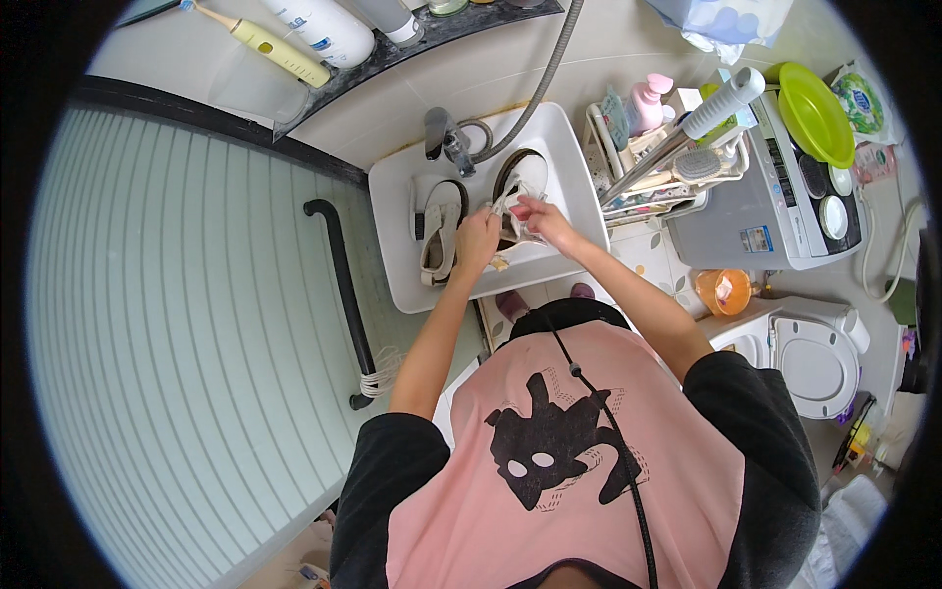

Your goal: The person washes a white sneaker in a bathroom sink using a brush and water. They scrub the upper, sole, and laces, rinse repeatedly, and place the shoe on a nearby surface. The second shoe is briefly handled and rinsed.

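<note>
Two white shoes lie in a white washbasin (392, 250). My left hand (478, 239) is closed at the lacing of the right-hand shoe (528, 175), its fingertips on the white laces. Across from it, my right hand (547, 221) has its fingers bent in a pinch at the same laces; the exact grip is partly hidden. The left-hand shoe (442, 239) rests untouched beside my left hand, with a dark-bristled brush (420, 224) against its outer side. A small yellowish piece (499, 263) shows below my hands, too small to make out.
A metal tap (448, 142) and grey hose (549, 74) stand behind the basin. To the right are a rack of bottles and brushes (653, 177), a washing machine (731, 221) carrying a green basin (814, 113), an orange bin (723, 293) and a toilet (816, 365). A ribbed glass door (196, 294) with a black handle fills the left.
</note>
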`<state>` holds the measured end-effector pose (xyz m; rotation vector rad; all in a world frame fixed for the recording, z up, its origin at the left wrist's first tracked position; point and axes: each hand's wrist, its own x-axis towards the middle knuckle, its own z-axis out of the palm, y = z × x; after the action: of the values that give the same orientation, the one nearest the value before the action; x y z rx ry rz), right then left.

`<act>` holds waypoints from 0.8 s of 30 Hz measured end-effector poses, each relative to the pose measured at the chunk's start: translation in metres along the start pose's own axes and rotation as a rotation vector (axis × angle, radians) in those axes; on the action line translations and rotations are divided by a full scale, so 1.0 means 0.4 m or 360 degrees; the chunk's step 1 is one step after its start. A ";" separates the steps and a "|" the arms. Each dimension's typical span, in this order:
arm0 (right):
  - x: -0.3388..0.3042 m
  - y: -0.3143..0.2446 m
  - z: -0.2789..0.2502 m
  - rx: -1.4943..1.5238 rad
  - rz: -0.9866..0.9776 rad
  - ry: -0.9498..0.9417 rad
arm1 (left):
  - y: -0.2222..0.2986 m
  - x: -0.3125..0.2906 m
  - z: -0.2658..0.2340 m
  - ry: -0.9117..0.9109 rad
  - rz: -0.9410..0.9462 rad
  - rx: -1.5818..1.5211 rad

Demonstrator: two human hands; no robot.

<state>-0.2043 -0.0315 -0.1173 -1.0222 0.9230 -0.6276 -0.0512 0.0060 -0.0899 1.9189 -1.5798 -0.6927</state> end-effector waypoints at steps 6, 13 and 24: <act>-0.009 0.010 0.009 -0.0363 -0.0048 -0.0004 | 0.025 -0.009 -0.010 0.0074 0.0081 0.0033; -0.089 -0.112 -0.006 0.1266 0.0026 -0.0563 | 0.053 -0.037 -0.058 0.0010 -0.0067 -0.0181; -0.171 -0.287 0.032 0.1875 -0.0045 -0.1592 | -0.011 -0.069 -0.041 0.0217 0.0021 -0.0290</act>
<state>-0.2296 -0.0179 0.0140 -0.1604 -0.3783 -0.4603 -0.0415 0.0355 -0.0803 1.7817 -1.3955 -0.6613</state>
